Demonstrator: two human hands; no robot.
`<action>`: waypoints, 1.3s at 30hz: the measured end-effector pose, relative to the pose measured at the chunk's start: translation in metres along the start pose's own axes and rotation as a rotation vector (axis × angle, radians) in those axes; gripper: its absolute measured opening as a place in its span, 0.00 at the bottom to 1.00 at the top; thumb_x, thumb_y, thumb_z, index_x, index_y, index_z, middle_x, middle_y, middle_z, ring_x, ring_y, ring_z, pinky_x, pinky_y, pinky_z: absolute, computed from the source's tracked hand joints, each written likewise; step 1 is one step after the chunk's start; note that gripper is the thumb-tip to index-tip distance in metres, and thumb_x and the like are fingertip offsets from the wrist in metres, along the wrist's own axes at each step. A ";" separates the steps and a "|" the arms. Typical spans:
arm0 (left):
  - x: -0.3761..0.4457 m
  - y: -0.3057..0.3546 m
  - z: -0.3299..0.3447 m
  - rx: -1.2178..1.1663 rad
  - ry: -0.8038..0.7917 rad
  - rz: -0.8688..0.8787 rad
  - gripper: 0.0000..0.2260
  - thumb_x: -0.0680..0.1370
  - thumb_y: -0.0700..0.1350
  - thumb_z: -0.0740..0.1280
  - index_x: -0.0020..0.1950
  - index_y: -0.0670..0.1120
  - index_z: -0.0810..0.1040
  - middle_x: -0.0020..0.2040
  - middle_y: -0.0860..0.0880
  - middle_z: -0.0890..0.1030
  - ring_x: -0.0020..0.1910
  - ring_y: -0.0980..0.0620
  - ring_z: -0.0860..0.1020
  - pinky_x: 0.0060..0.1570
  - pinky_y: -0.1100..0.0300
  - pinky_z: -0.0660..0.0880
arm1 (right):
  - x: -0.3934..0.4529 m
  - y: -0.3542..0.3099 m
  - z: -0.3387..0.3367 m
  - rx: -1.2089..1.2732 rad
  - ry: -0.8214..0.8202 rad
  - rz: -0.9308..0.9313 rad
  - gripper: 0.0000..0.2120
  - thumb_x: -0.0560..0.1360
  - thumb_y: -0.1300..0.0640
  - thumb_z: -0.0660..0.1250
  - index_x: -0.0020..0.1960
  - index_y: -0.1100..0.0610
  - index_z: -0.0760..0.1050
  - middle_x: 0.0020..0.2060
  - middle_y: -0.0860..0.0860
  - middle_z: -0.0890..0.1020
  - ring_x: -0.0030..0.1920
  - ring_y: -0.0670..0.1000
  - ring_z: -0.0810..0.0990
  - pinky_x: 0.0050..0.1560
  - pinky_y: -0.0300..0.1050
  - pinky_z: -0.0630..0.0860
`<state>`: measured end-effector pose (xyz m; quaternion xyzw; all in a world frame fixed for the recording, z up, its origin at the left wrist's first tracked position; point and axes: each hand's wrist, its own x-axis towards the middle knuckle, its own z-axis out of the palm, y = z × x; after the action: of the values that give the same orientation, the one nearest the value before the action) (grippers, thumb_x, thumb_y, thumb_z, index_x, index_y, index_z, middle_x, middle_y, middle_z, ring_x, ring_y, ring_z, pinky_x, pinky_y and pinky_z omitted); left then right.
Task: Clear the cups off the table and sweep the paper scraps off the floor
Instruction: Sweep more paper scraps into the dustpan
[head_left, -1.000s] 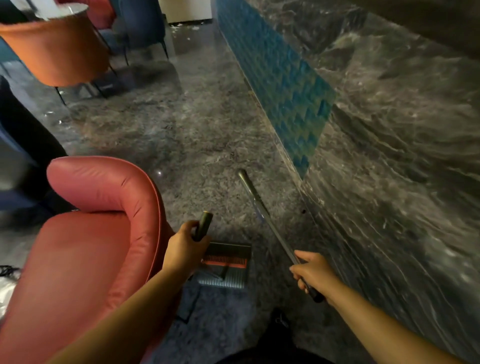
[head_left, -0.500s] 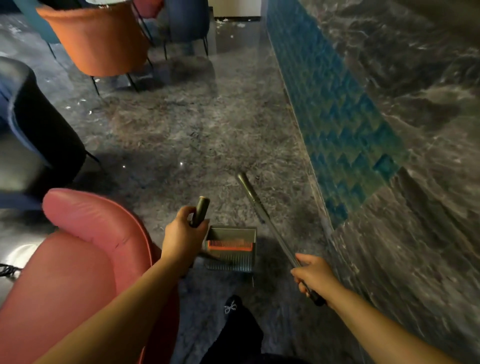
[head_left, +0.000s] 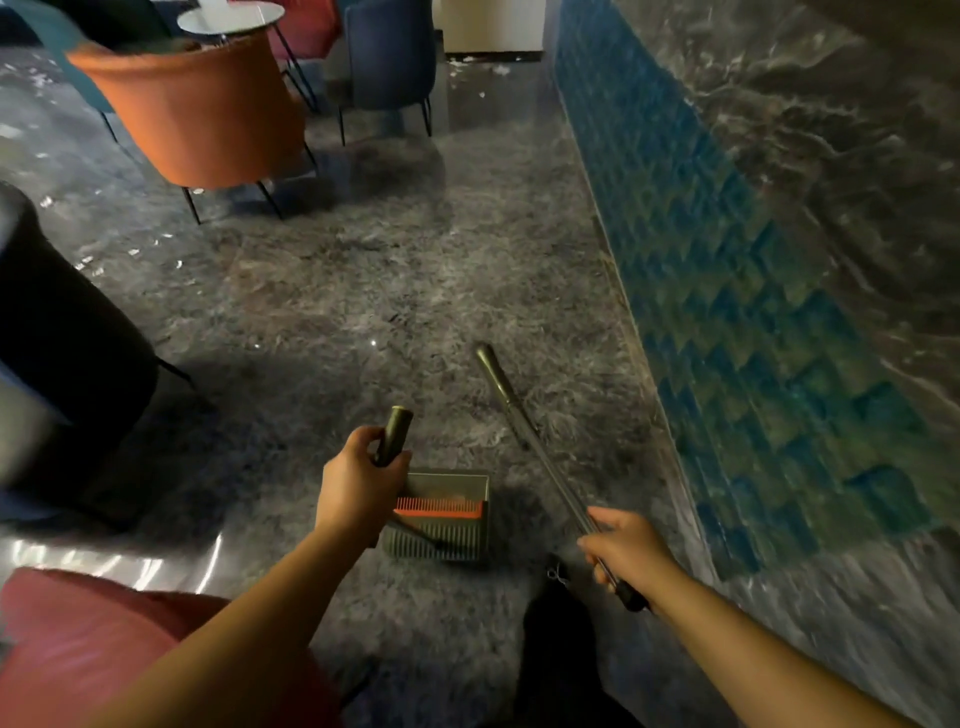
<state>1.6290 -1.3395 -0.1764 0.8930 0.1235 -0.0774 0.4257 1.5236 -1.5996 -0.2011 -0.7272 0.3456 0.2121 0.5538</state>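
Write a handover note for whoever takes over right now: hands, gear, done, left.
Left hand: grips the dustpan handle; the dustpan hangs low over the floor in front of the feet.
Right hand: grips the broom pole near one end; the pole angles forward beside the tiled wall. The broom head is not in view.
Done: tools are in hand. No cups are visible on the round table.
Left: white scraps are on the floor near the orange chair, with more farther back. Sweep them into the dustpan.
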 end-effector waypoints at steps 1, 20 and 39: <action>0.021 0.008 0.005 -0.006 0.007 -0.007 0.18 0.75 0.49 0.71 0.64 0.51 0.73 0.51 0.48 0.79 0.38 0.48 0.81 0.39 0.48 0.81 | 0.021 -0.016 -0.004 0.002 -0.004 -0.009 0.25 0.75 0.70 0.63 0.71 0.62 0.67 0.27 0.57 0.74 0.18 0.47 0.69 0.19 0.36 0.65; 0.350 0.167 0.029 -0.053 0.150 -0.087 0.18 0.75 0.51 0.71 0.63 0.52 0.74 0.47 0.51 0.79 0.37 0.49 0.81 0.39 0.47 0.82 | 0.306 -0.302 -0.047 -0.050 -0.119 -0.028 0.29 0.75 0.69 0.64 0.74 0.59 0.63 0.29 0.58 0.76 0.19 0.48 0.70 0.19 0.37 0.66; 0.721 0.304 0.079 -0.005 0.027 -0.007 0.19 0.73 0.52 0.72 0.63 0.52 0.74 0.47 0.47 0.82 0.35 0.47 0.82 0.38 0.48 0.81 | 0.565 -0.548 -0.068 0.031 -0.022 -0.017 0.25 0.75 0.69 0.64 0.72 0.60 0.67 0.28 0.56 0.75 0.20 0.49 0.70 0.19 0.37 0.65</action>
<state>2.4042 -1.4742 -0.1756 0.8925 0.1328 -0.0665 0.4260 2.3021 -1.7352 -0.2109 -0.7190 0.3366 0.2101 0.5706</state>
